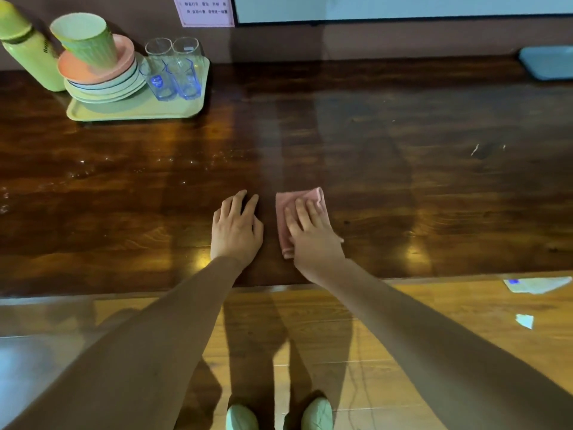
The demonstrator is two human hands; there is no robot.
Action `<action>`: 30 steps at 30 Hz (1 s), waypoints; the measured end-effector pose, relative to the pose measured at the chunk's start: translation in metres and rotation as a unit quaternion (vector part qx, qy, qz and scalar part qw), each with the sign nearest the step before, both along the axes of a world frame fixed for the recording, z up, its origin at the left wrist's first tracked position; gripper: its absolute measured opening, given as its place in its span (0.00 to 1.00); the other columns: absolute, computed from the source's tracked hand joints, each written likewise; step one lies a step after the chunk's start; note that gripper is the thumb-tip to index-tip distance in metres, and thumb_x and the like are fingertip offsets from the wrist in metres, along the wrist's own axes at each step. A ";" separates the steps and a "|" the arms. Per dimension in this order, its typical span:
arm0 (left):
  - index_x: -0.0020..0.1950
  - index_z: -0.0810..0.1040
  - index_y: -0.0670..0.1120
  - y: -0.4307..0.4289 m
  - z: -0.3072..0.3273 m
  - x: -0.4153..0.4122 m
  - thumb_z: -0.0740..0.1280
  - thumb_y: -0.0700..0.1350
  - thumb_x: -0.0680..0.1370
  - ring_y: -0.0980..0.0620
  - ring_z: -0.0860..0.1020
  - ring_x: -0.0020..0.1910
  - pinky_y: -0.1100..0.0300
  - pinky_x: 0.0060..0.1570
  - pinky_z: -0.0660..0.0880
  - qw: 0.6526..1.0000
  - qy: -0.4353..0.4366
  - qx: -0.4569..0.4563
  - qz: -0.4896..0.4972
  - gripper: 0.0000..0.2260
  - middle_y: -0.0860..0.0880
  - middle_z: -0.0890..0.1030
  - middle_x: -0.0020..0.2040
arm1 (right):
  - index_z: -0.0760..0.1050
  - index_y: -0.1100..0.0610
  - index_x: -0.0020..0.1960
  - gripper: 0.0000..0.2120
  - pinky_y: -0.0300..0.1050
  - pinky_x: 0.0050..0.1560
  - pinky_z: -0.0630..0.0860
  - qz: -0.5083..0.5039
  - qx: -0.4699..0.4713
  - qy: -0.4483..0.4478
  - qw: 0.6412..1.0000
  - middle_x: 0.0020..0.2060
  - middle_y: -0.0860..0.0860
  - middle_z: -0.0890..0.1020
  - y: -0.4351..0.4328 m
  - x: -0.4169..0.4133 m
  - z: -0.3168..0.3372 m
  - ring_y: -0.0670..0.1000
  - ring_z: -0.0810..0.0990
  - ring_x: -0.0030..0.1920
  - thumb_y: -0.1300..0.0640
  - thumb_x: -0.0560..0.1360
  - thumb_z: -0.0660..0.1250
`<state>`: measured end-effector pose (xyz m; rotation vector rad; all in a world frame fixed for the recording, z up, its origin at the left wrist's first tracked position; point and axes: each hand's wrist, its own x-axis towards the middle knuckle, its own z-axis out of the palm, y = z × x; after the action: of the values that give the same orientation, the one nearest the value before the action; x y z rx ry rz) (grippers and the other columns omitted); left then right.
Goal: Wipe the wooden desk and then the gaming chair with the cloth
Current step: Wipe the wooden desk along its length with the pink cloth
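A dark, glossy wooden desk (403, 156) runs across the view. A folded pink cloth (285, 209) lies flat near its front edge. My right hand (313, 234) presses on the cloth with straight fingers, covering its lower right part. Just left of the cloth, my left hand (237, 229) rests flat on the bare wood, fingers slightly spread, not touching the cloth. No gaming chair shows in this view.
At the back left stands a green tray (136, 111) with stacked plates (102, 82), a green cup (83, 40) and two glasses (173, 69); a green bottle (28, 48) is beside it. A blue tray (548, 62) sits back right. Paper scraps (536, 285) lie on the floor.
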<state>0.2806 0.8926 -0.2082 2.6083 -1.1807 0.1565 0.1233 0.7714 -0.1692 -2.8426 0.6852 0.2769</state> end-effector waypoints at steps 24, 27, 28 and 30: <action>0.69 0.80 0.46 -0.002 0.023 0.013 0.63 0.46 0.82 0.43 0.74 0.63 0.45 0.63 0.75 1.000 0.006 0.013 0.006 0.17 0.46 0.79 0.65 | 0.44 0.59 0.86 0.48 0.61 0.83 0.39 0.028 -0.006 -0.058 0.998 0.84 0.61 0.46 0.065 -0.038 -0.008 0.64 0.43 0.84 0.43 0.78 0.67; 0.65 0.80 0.47 -0.001 0.021 0.025 0.63 0.46 0.81 0.45 0.73 0.60 0.47 0.60 0.76 0.999 -0.017 0.027 -0.022 0.14 0.47 0.77 0.62 | 0.50 0.59 0.85 0.49 0.60 0.83 0.42 0.027 -0.009 -0.080 0.996 0.84 0.62 0.55 0.065 -0.039 -0.012 0.64 0.49 0.84 0.44 0.76 0.73; 0.65 0.80 0.48 0.002 0.018 0.026 0.62 0.46 0.81 0.45 0.73 0.60 0.47 0.59 0.76 0.999 -0.017 0.017 -0.022 0.14 0.48 0.77 0.61 | 0.47 0.59 0.85 0.49 0.59 0.83 0.41 0.033 -0.013 -0.083 0.996 0.84 0.61 0.53 0.058 -0.033 -0.014 0.63 0.48 0.84 0.44 0.77 0.71; 0.65 0.80 0.48 0.002 0.013 0.028 0.60 0.47 0.81 0.45 0.72 0.59 0.46 0.57 0.76 1.000 -0.010 -0.012 -0.020 0.16 0.49 0.75 0.59 | 0.39 0.58 0.84 0.46 0.59 0.83 0.38 0.045 -0.025 -0.066 0.996 0.85 0.60 0.47 0.035 -0.007 -0.018 0.62 0.42 0.84 0.41 0.80 0.65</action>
<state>0.3089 0.8948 -0.1956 2.5659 -1.2283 0.1871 0.1165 0.8060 -0.1876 -2.9115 0.5446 0.0863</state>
